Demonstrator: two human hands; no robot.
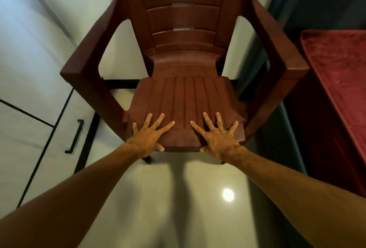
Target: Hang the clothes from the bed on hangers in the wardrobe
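A brown plastic armchair [182,93] stands in front of me on the pale floor. My left hand [148,137] lies flat on the front left of its seat, fingers spread and straight. My right hand [217,137] lies flat on the front right of the seat in the same way. Neither hand holds anything. On the left is a white wardrobe door [29,109] with a black handle [75,137]. At the right edge is the bed with a dark red cover [340,81]. No clothes or hangers are in view.
The glossy tiled floor [178,198] stretches between me and the chair, with a light reflection on it. A white wall stands behind the chair. A dark blue surface [326,0] rises at the upper right behind the bed.
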